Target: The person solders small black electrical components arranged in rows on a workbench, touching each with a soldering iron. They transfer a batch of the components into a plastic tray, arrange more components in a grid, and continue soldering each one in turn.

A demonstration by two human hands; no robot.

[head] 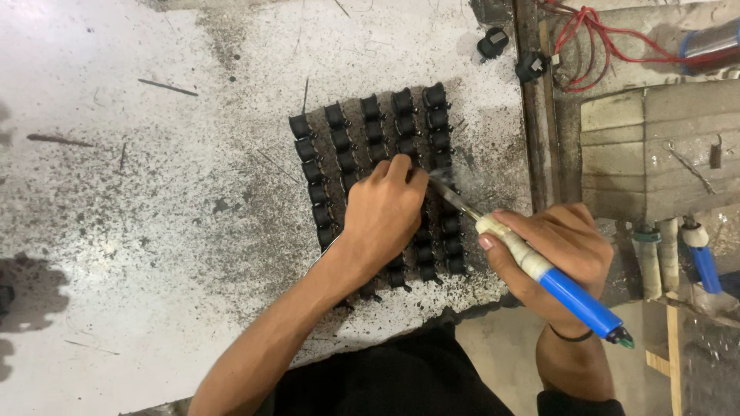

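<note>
A dark board [362,131] of small black parts [401,100], set in five rows, lies on the stained white worktable [116,231]; everything here is placed from that board. The left hand [383,212] rests on the board's middle, fingers curled and pressed together, the fingertips pinching or steadying one part near the centre, though what lies under them is hidden. The right hand [559,254] sits just off the board's right edge, wrapped tight around a soldering iron [539,266] with a blue handle and pale taped neck. Its metal tip reaches in over the board and meets the parts just beside the left fingertips, where a wisp of smoke shows. The chief danger, as I judge it, is that closeness: a small slip of the tip toward the left hand would burn the fingers. Pressing sideways could also knock neighbouring parts out of their rows, and lingering heat might melt a black housing. Beyond the board's upper right corner two loose black parts [512,54] and red wires [609,38] lie well apart from the work, and a second blue-handled tool [703,262] hangs off to the right
</note>
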